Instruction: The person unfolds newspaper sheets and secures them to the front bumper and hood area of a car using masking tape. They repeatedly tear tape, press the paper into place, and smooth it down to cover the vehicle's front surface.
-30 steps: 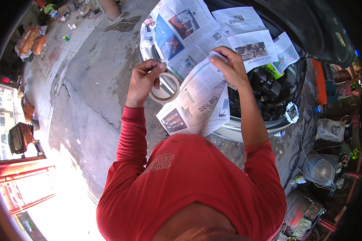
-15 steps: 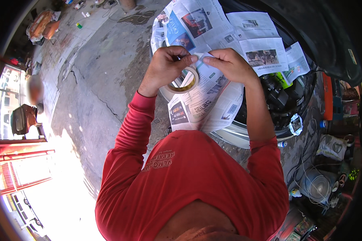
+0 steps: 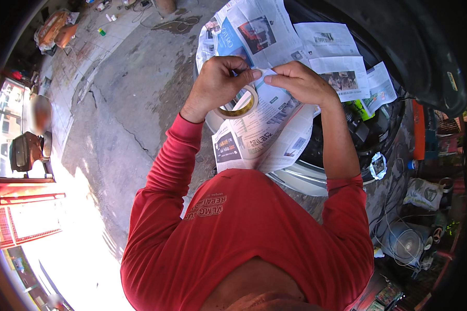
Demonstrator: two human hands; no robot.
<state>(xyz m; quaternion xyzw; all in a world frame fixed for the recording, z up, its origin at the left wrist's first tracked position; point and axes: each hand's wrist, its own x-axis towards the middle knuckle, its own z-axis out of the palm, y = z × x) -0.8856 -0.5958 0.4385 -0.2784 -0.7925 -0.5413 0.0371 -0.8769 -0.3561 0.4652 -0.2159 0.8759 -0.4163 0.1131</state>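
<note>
My left hand (image 3: 220,85) and my right hand (image 3: 303,83) meet at the top edge of a newspaper sheet (image 3: 267,106). Both pinch it between thumb and fingers, their thumb tips a short gap apart. A roll of masking tape (image 3: 253,105) hangs below my left palm against the sheet; how the fingers hold it is hidden. The sheet droops towards my body, creased down its middle. Beyond my hands, more newspaper (image 3: 288,39) covers part of a vehicle's front.
Dark engine parts (image 3: 355,124) show at the right, above a pale curved body panel (image 3: 301,179). A dark raised panel (image 3: 425,62) stands at the upper right. Cracked concrete floor (image 3: 124,98) spreads left. A round fan-like machine (image 3: 407,243) with cables sits at the lower right.
My hands keep their pinch at the sheet's edge, the thumb tips slightly closer together. The sheet's lower part has shifted a little left. The whole view has moved slightly.
</note>
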